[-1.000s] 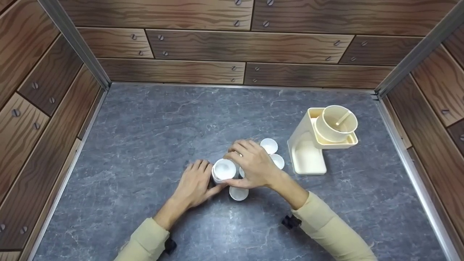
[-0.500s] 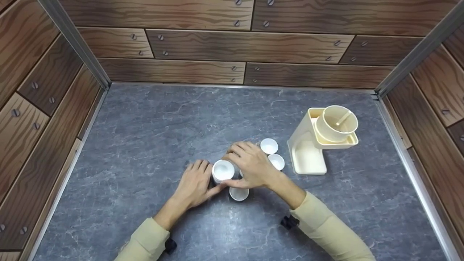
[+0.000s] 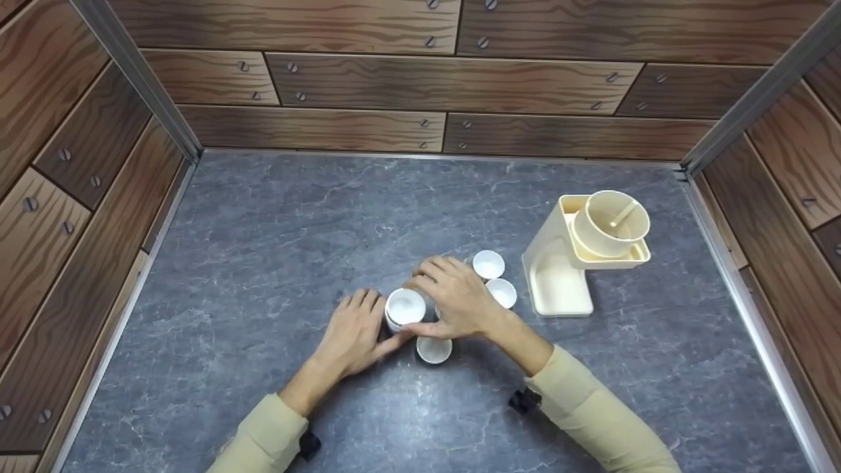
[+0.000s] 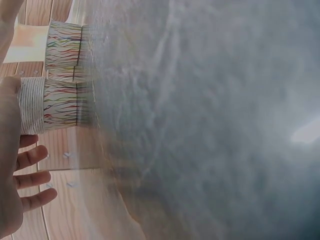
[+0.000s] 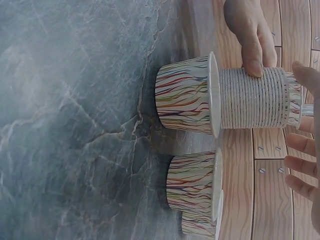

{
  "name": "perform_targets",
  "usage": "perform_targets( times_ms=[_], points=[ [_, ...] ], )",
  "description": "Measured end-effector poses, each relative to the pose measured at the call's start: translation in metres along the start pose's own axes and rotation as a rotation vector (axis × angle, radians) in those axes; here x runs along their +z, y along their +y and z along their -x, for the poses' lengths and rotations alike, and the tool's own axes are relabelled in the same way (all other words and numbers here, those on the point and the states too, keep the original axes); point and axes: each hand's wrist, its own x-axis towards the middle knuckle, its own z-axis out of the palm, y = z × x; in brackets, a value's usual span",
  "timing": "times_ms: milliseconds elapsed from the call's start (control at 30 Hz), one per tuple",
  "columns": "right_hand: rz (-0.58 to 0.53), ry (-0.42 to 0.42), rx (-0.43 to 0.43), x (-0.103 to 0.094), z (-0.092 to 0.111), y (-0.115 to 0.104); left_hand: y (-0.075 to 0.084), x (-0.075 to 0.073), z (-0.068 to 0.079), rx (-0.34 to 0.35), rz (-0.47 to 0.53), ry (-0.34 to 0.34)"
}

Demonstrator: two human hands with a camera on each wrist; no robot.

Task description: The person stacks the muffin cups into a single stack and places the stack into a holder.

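Note:
A stack of paper cups with coloured wavy lines stands upright between both hands. My left hand grips the stack from the left, its thumb across the near side. From the right, my right hand holds the top cup between thumb and fingers; a strip of its patterned wall shows above the stacked rims in the right wrist view. Below the right hand stands a loose cup, and another is mostly hidden under that hand. Two more, a far cup and a nearer cup, stand beyond its wrist.
A cream stand with a round container on top is to the right of the cups. A pale stick leans inside the container. Wood-patterned walls border the grey marbled table at the back and sides.
The top cup sank slightly into the stack, then rose a little again. My right hand shifted slightly with it, while the left hand and loose cups stayed in place.

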Motion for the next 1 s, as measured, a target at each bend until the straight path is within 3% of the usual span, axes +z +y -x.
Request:
perform_targets(
  times_ms=[1000],
  points=[
    [-0.079,-0.062,0.047,0.012,0.004,0.002,-0.001,0.000,0.000,0.005,0.019,-0.005]
  ],
)
